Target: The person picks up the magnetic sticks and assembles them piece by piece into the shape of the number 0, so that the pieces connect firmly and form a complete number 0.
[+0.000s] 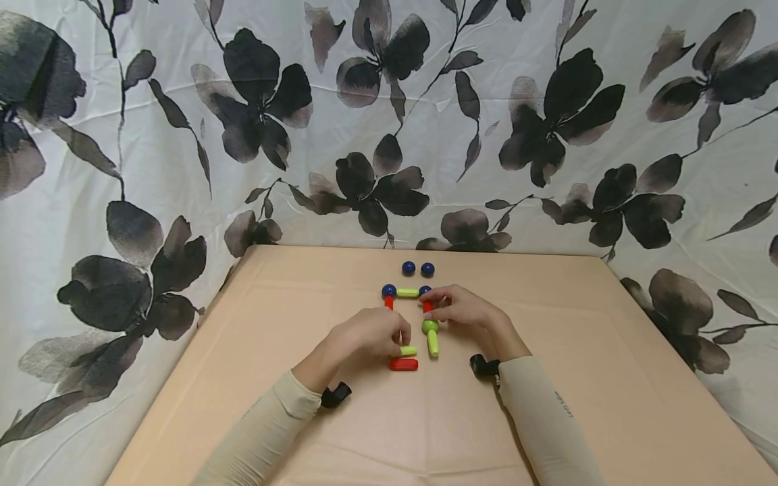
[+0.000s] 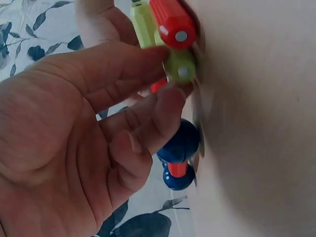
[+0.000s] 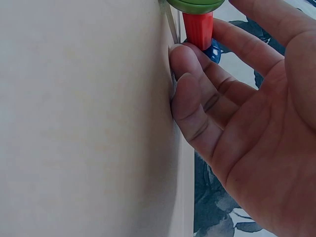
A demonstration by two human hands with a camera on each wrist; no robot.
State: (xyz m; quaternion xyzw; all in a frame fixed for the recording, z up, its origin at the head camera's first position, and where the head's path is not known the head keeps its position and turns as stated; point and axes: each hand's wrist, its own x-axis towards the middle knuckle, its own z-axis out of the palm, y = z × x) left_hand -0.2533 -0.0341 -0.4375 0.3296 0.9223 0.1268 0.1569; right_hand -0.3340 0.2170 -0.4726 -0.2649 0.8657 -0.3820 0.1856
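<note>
My left hand (image 1: 372, 332) pinches a short yellow-green rod (image 2: 183, 72) between thumb and finger, low over the table. A loose red rod (image 1: 404, 364) lies just in front of it. My right hand (image 1: 467, 312) holds the right red rod (image 3: 198, 30) of a joined ball-and-rod piece. That rod runs from a blue ball (image 1: 425, 291), partly covered by fingers, to a green ball (image 1: 430, 327) with another yellow-green rod (image 1: 433, 345) below it. A yellow-green crossbar (image 1: 407, 293) links to the left blue ball (image 1: 389, 291); the left red rod (image 1: 389, 303) is partly hidden by my left hand.
Two loose blue balls, one left (image 1: 408, 268) and one right (image 1: 428, 270), sit behind the joined piece near the table's (image 1: 304, 290) far edge. A floral cloth (image 1: 462, 135) hangs behind the table.
</note>
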